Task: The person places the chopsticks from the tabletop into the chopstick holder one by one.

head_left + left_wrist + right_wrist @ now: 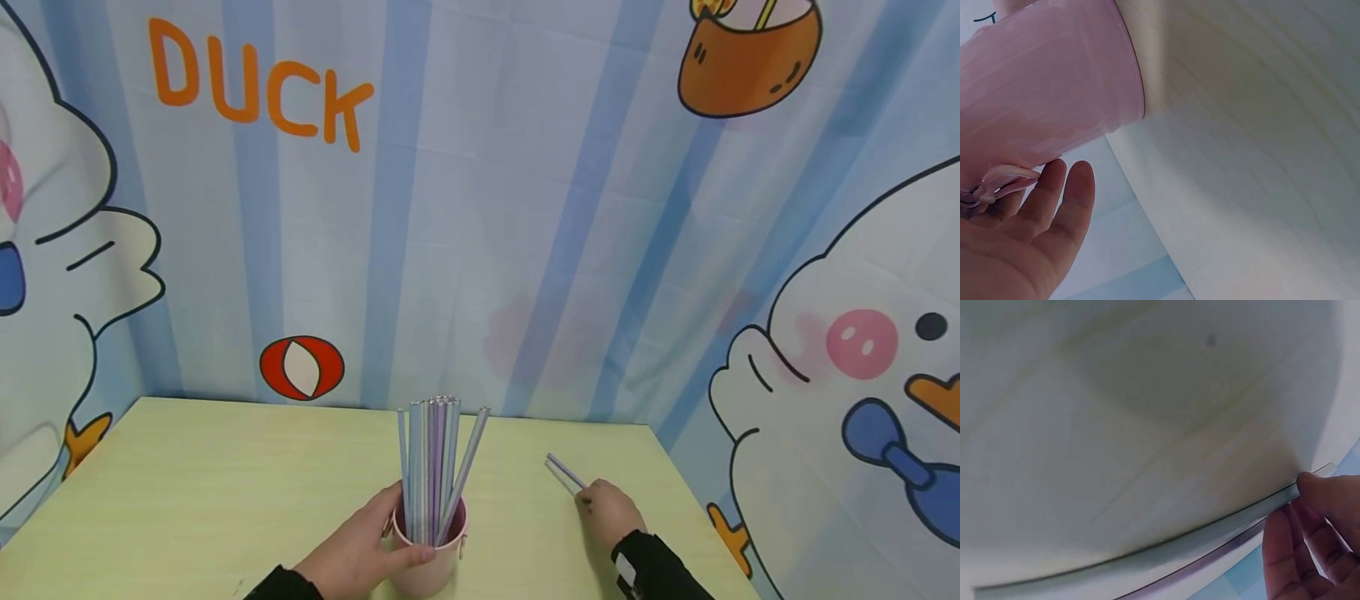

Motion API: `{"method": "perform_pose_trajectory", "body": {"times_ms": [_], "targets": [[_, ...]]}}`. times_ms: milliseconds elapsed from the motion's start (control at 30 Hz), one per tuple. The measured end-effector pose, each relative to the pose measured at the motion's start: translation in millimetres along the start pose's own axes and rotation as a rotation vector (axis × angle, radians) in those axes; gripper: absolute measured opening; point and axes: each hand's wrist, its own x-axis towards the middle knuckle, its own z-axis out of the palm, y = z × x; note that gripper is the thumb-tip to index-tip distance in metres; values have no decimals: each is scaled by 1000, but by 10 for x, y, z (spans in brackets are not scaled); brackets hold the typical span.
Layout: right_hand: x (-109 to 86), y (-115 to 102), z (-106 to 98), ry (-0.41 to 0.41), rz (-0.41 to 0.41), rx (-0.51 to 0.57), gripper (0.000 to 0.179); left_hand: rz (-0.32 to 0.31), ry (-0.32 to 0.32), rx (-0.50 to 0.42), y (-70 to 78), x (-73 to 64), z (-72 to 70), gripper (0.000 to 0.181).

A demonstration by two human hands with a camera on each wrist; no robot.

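A pink bucket stands on the table, filled with a bundle of pale blue, purple and clear straws. My left hand holds the bucket, thumb across its near side near the rim and fingers round the far left side. In the left wrist view, the fingers lie by a small pink bow-like fitting on the bucket's wall. To the right, my right hand pinches a straw between thumb and fingers. In the right wrist view, a pale straw and a purple straw run side by side from that hand.
The light yellow table reaches back to a blue and white striped curtain printed with ducks and the word DUCK. The bucket and straws stand between the two hands.
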Motion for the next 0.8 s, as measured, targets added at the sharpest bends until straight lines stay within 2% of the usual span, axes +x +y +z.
{"method": "perform_pose_trajectory", "body": {"times_ms": [300, 500, 667, 800], "targets": [[-2, -40, 0, -38, 46, 68, 23, 0, 1, -8, 1, 6, -1, 101], [-8, -105, -28, -35, 30, 87, 22, -19, 4, -8, -3, 15, 2, 102], [13, -152, -9, -51, 41, 117, 27, -8, 0, -12, -3, 23, 3, 101], [33, -191, -2, -47, 13, 152, 32, 3, -1, -5, -6, 22, 1, 100]]}}
